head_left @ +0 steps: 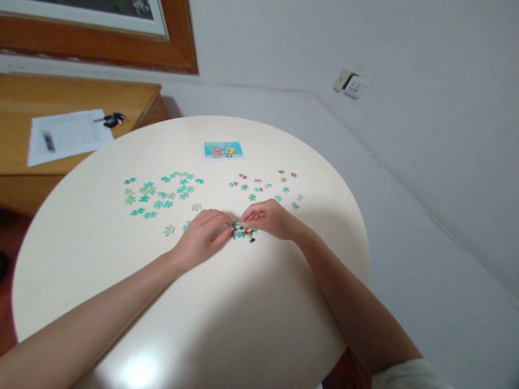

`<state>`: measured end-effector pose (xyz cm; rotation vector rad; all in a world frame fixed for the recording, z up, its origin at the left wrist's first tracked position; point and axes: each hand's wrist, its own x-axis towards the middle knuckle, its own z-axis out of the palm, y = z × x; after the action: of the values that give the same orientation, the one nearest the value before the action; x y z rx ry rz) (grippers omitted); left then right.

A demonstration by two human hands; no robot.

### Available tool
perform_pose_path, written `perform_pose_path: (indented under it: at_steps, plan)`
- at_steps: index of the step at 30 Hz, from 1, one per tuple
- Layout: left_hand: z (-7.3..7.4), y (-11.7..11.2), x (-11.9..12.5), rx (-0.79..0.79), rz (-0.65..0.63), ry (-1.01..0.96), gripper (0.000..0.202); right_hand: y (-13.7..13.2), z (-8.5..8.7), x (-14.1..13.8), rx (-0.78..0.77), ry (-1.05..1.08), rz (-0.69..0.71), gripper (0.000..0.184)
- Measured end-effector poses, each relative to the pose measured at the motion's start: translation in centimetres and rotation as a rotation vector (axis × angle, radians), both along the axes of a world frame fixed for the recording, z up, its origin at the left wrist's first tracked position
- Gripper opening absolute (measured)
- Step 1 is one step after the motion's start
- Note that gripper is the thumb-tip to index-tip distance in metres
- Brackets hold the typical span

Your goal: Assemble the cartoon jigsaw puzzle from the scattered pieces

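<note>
On the round cream table [227, 324] lies a small cluster of joined puzzle pieces [244, 233]. My left hand [205, 232] rests to its left, fingers curled and pinching at the cluster's edge. My right hand [270, 217] comes from the right, fingertips pressed together on the cluster's top. A scatter of green pieces [162, 194] lies to the far left. Pink and mixed-colour pieces [265, 186] lie beyond my right hand. A small cartoon reference picture [223, 149] sits at the table's far side.
A wooden desk [24, 97] stands at the left with a printed sheet [67, 135] and a dark object [113, 119] on it. A framed picture [101, 32] hangs above. A wall socket [351, 84] sits on the white wall at the right.
</note>
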<state>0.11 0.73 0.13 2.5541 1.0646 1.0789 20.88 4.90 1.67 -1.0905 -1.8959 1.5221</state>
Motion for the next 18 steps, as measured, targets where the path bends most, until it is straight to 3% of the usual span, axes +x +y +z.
perform_pose_path:
  at_steps: [8,18]
  plan:
    - [-0.32,0.14,-0.11,0.012,-0.048,0.029,0.012,-0.38,0.45,-0.05,-0.015,-0.08,0.025,0.008]
    - [-0.41,0.17,-0.07,-0.008,-0.095,0.06,0.011,-0.76,0.66,-0.17,0.073,-0.188,0.1,0.005]
